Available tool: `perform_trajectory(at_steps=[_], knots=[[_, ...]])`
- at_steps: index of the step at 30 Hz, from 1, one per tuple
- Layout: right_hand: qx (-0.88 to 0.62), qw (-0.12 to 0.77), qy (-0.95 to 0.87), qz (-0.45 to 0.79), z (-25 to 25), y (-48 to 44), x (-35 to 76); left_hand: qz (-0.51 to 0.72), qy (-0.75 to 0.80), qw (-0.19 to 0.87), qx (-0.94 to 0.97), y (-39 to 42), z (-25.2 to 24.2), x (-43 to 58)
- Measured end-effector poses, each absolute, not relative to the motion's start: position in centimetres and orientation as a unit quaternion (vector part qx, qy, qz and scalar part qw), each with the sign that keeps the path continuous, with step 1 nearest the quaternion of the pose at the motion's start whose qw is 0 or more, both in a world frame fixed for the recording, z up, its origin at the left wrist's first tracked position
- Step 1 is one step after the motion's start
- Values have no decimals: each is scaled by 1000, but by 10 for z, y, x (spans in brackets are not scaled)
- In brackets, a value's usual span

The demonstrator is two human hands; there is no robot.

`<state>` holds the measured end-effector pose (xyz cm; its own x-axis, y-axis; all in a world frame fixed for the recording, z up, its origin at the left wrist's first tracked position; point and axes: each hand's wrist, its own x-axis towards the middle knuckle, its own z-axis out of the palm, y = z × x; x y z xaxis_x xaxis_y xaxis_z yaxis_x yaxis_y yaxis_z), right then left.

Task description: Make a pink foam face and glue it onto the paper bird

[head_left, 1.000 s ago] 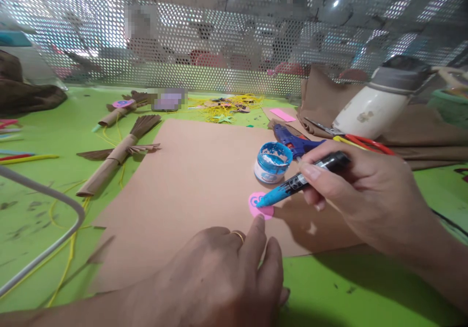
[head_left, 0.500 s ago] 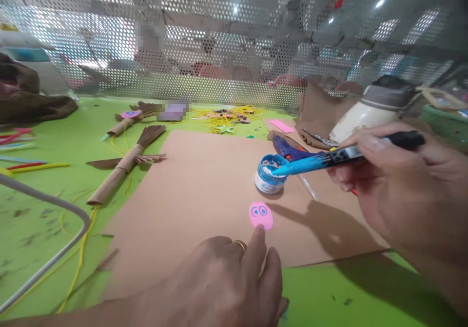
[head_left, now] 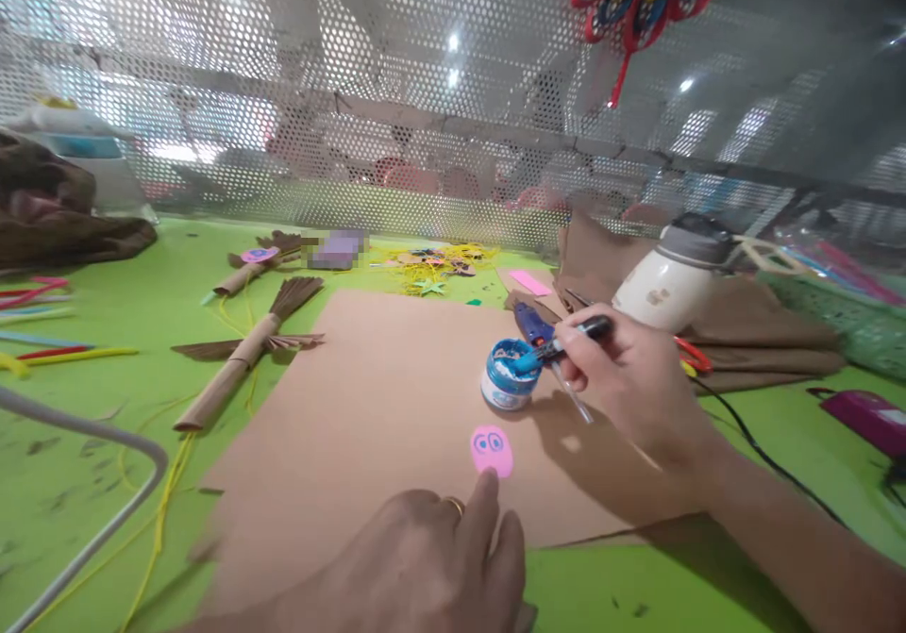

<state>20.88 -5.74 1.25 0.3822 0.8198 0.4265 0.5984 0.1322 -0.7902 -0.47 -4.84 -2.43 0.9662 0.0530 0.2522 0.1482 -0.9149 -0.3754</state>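
Note:
My left hand (head_left: pixel 431 558) rests on a large sheet of brown paper (head_left: pixel 375 397), its index fingertip on the lower edge of a small pink paper piece (head_left: pixel 491 444) with two blue eyes drawn on it. In my right hand (head_left: pixel 629 378) is a black pen (head_left: pixel 591 328) with a blue, paint-coated end, gripped between thumb and fingers. That end dips into the mouth of a small open paint jar (head_left: pixel 508 392), smeared blue with white inside. The jar stands upright just beyond the pink piece. Behind it, a dark blue glue gun (head_left: pixel 529 320) is partly hidden.
Left of the sheet lies a brown paper-tube figure (head_left: pixel 244 355) with yellow strings. A white bottle (head_left: pixel 658 279) stands at back right beside folded brown paper (head_left: pixel 757 341). A grey bent rod (head_left: pixel 134 449) crosses the lower left. Perforated mesh (head_left: pixel 425 171) rises behind the table.
My right hand has moved left and away from me, and the pen's blue end sits deeper in the jar. My left fingertip stays on the pink piece. The view has tilted up.

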Motion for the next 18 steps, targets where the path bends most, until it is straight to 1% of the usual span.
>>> perform_trajectory(at_steps=[3,6,10,16,18], knots=[[-646,490,-569,138,7,-52,208,-109,-45,193,-974,-49,-20,-5],[-645,499,-564,129,6,-52,211,-116,-36,179,-976,-48,-16,-4],[-643,533,-542,94,14,-58,216,-111,-48,171,-978,-47,-17,-1],[-583,642,-497,22,28,-72,223,-126,-71,162,-976,-52,-20,-3],[-563,654,-506,17,28,-79,223,-124,-70,154,-978,-54,-19,-4]])
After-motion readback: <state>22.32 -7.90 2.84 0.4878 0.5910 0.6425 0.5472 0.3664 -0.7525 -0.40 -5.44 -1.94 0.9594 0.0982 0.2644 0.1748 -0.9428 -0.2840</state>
